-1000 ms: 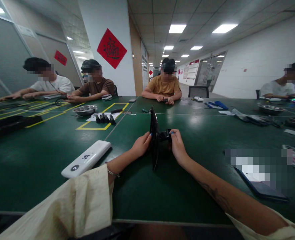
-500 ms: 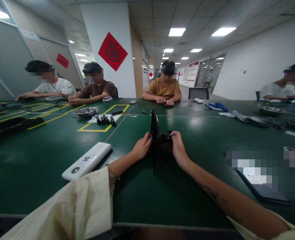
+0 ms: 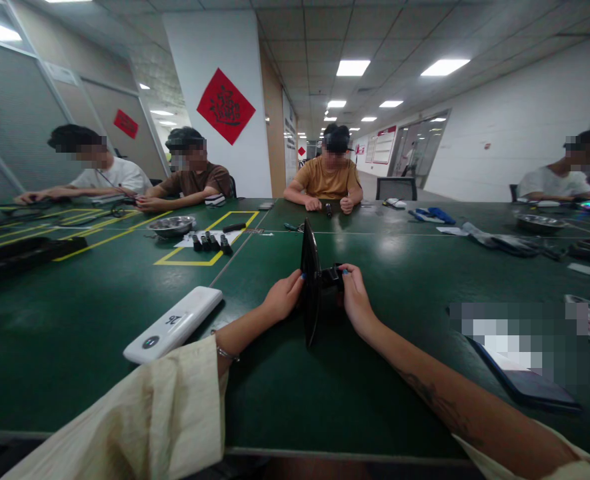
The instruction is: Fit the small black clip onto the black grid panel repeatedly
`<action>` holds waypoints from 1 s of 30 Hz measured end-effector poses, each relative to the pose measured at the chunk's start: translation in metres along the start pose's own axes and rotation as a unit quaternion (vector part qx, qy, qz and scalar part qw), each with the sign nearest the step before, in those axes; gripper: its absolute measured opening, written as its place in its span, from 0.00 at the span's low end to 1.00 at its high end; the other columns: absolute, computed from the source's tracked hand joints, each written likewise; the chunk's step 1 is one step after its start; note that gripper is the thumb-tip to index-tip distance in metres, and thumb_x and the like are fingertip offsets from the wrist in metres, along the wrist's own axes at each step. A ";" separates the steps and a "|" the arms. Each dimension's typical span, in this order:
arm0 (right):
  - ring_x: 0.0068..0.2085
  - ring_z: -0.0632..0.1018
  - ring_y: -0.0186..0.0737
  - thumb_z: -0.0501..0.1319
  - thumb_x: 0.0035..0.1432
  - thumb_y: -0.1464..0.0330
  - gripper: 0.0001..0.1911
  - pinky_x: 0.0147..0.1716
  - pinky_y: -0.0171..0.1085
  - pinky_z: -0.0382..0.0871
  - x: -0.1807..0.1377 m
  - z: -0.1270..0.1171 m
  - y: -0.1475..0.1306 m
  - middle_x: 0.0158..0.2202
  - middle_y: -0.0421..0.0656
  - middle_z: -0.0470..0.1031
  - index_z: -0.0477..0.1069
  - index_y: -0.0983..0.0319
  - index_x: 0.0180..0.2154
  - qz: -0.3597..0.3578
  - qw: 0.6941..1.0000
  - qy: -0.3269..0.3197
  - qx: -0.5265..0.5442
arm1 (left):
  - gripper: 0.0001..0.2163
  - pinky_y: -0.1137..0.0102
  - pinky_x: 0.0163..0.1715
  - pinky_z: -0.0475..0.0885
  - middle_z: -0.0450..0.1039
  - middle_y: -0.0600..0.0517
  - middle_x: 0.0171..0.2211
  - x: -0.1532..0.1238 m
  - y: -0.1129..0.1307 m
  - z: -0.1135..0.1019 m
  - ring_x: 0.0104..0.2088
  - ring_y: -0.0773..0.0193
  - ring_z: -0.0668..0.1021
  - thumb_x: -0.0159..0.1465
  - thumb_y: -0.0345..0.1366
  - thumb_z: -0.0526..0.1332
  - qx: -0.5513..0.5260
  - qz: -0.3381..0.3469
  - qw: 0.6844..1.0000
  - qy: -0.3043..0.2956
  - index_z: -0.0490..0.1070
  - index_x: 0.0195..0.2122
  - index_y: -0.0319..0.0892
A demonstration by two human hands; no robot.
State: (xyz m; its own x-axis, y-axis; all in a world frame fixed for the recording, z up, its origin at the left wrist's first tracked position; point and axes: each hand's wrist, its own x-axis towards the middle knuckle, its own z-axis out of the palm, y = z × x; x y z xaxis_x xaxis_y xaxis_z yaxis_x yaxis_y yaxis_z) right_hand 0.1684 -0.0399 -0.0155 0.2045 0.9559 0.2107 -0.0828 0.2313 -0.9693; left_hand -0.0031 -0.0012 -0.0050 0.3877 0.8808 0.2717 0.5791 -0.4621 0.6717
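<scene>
A thin, glossy black panel point(image 3: 311, 293) stands nearly edge-on to me above the table, with a chunky black bracket point(image 3: 331, 275) sticking out of its right side. On its left face, my left hand point(image 3: 283, 293) grips the panel, thumb near the top. The fingers of my right hand point(image 3: 357, 297) are closed on the outer end of the bracket. The panel's broad faces are turned from view, so its exact kind cannot be made out. Left of my left forearm lies a white power bank point(image 3: 175, 325) with a number on it.
A phone point(image 3: 519, 367) lies at right on the green table point(image 3: 405, 280). Black cylinders point(image 3: 212, 243) on white paper and a metal bowl point(image 3: 171, 227) are at far left. Blue items point(image 3: 432, 215) and grey bags point(image 3: 505, 240) lie far right. Several people sit around the table.
My hands and the black panel stay almost the same. Across the table, a person's hands have moved apart, with a small dark object standing between them.
</scene>
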 end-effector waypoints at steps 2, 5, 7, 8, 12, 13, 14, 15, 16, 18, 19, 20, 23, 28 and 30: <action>0.21 0.65 0.32 0.49 0.57 0.59 0.14 0.16 0.31 0.58 -0.001 0.000 -0.001 0.24 0.35 0.61 0.58 0.56 0.44 0.001 1.000 -0.001 0.007 | 0.14 0.72 0.27 0.65 0.66 0.54 0.22 0.000 0.000 0.000 0.25 0.64 0.70 0.64 0.42 0.43 -0.005 0.007 1.000 -0.001 0.65 0.34 0.41; 0.21 0.65 0.33 0.48 0.57 0.59 0.17 0.17 0.32 0.58 -0.002 0.001 -0.003 0.26 0.36 0.62 0.58 0.56 0.47 0.010 1.000 -0.005 0.020 | 0.16 0.73 0.23 0.64 0.66 0.54 0.21 0.000 0.001 -0.001 0.23 0.66 0.69 0.64 0.44 0.44 -0.026 0.012 1.000 -0.001 0.65 0.31 0.40; 0.21 0.65 0.33 0.48 0.57 0.59 0.19 0.17 0.32 0.58 -0.002 0.002 -0.003 0.26 0.37 0.62 0.58 0.56 0.49 0.019 0.999 -0.005 0.026 | 0.18 0.73 0.21 0.62 0.63 0.55 0.18 0.000 0.002 0.000 0.20 0.67 0.67 0.64 0.46 0.43 -0.039 0.006 0.999 -0.005 0.64 0.29 0.40; 0.21 0.65 0.33 0.49 0.57 0.59 0.20 0.17 0.32 0.58 -0.002 0.002 -0.003 0.26 0.37 0.63 0.58 0.57 0.50 0.020 0.999 -0.002 0.028 | 0.18 0.73 0.20 0.61 0.62 0.56 0.17 0.000 0.002 0.000 0.19 0.67 0.67 0.64 0.46 0.43 -0.044 0.003 0.999 -0.007 0.64 0.27 0.40; 0.21 0.65 0.33 0.49 0.57 0.58 0.21 0.17 0.32 0.59 -0.002 0.002 -0.003 0.27 0.38 0.64 0.58 0.57 0.51 0.011 1.000 -0.003 0.025 | 0.20 0.74 0.18 0.59 0.60 0.56 0.15 0.000 0.002 0.001 0.17 0.68 0.65 0.63 0.49 0.42 -0.052 -0.008 0.999 -0.010 0.61 0.24 0.41; 0.21 0.64 0.33 0.49 0.57 0.58 0.21 0.17 0.32 0.58 -0.002 0.002 -0.003 0.27 0.38 0.64 0.58 0.57 0.51 0.011 1.000 -0.004 0.022 | 0.21 0.73 0.18 0.59 0.60 0.56 0.15 0.000 0.001 0.001 0.17 0.68 0.65 0.63 0.50 0.42 -0.052 -0.010 0.999 -0.011 0.61 0.23 0.41; 0.21 0.64 0.33 0.48 0.57 0.58 0.21 0.17 0.32 0.58 -0.002 0.002 -0.004 0.26 0.38 0.64 0.58 0.57 0.52 0.011 1.000 -0.005 0.019 | 0.21 0.73 0.19 0.59 0.60 0.56 0.15 0.000 0.001 0.001 0.17 0.68 0.65 0.63 0.50 0.41 -0.052 -0.012 0.999 -0.012 0.61 0.23 0.41; 0.20 0.64 0.33 0.48 0.57 0.58 0.21 0.17 0.33 0.58 -0.002 0.002 -0.004 0.26 0.37 0.63 0.58 0.57 0.52 0.012 1.000 -0.005 0.015 | 0.21 0.73 0.19 0.59 0.60 0.56 0.15 0.000 0.001 0.001 0.17 0.68 0.65 0.63 0.50 0.41 -0.051 -0.013 0.999 -0.012 0.61 0.23 0.41; 0.20 0.64 0.33 0.48 0.58 0.58 0.21 0.17 0.33 0.58 -0.003 0.002 -0.004 0.26 0.37 0.63 0.58 0.57 0.52 0.012 1.000 -0.003 0.012 | 0.20 0.73 0.20 0.60 0.60 0.56 0.16 0.000 0.001 0.001 0.18 0.68 0.65 0.64 0.49 0.42 -0.051 -0.011 0.999 -0.012 0.61 0.24 0.41; 0.21 0.65 0.33 0.48 0.58 0.58 0.21 0.17 0.33 0.58 -0.003 0.002 -0.005 0.26 0.38 0.64 0.59 0.58 0.51 0.012 1.000 -0.001 0.008 | 0.18 0.73 0.21 0.61 0.62 0.56 0.18 0.000 0.001 0.001 0.20 0.67 0.67 0.64 0.47 0.43 -0.048 -0.004 0.999 -0.003 0.61 0.26 0.41; 0.21 0.65 0.33 0.47 0.58 0.58 0.21 0.17 0.33 0.58 -0.002 0.002 -0.005 0.26 0.38 0.64 0.59 0.58 0.51 0.012 1.000 0.001 0.005 | 0.16 0.73 0.22 0.62 0.62 0.56 0.19 0.000 0.000 0.001 0.21 0.67 0.67 0.64 0.46 0.44 -0.046 -0.002 0.999 0.004 0.60 0.27 0.41; 0.21 0.65 0.33 0.47 0.58 0.58 0.21 0.17 0.33 0.58 -0.002 0.002 -0.004 0.26 0.38 0.64 0.59 0.58 0.51 0.012 1.000 0.001 0.002 | 0.14 0.73 0.23 0.62 0.63 0.56 0.20 0.000 0.001 0.000 0.21 0.67 0.68 0.64 0.45 0.45 -0.044 -0.001 0.999 0.012 0.60 0.28 0.42; 0.20 0.64 0.32 0.48 0.57 0.57 0.22 0.18 0.33 0.58 -0.001 0.002 -0.003 0.26 0.38 0.64 0.59 0.59 0.52 0.011 1.000 0.006 0.004 | 0.11 0.73 0.24 0.63 0.63 0.56 0.20 -0.001 0.001 0.000 0.22 0.66 0.68 0.64 0.43 0.45 -0.047 -0.003 0.999 0.016 0.59 0.31 0.42; 0.20 0.63 0.31 0.49 0.56 0.57 0.25 0.17 0.32 0.56 0.000 0.002 0.000 0.25 0.37 0.63 0.58 0.58 0.54 0.014 1.000 0.001 0.017 | 0.12 0.72 0.29 0.64 0.67 0.55 0.22 -0.001 0.003 0.000 0.25 0.65 0.71 0.64 0.41 0.45 -0.041 0.003 0.999 0.007 0.62 0.37 0.41; 0.20 0.63 0.32 0.49 0.56 0.57 0.25 0.17 0.32 0.56 0.000 0.002 0.000 0.25 0.37 0.62 0.58 0.58 0.55 0.012 1.000 0.000 0.015 | 0.14 0.71 0.31 0.65 0.69 0.53 0.23 -0.001 0.003 0.000 0.28 0.63 0.72 0.64 0.41 0.44 -0.029 -0.001 1.000 0.008 0.63 0.40 0.40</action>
State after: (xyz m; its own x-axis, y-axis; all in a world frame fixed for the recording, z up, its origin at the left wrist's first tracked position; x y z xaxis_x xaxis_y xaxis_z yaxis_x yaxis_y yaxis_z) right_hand 0.1664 -0.0392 -0.0155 0.2021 0.9614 0.1868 -0.1171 0.2131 -0.9700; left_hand -0.0022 -0.0034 -0.0034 0.3743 0.8835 0.2816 0.5365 -0.4540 0.7113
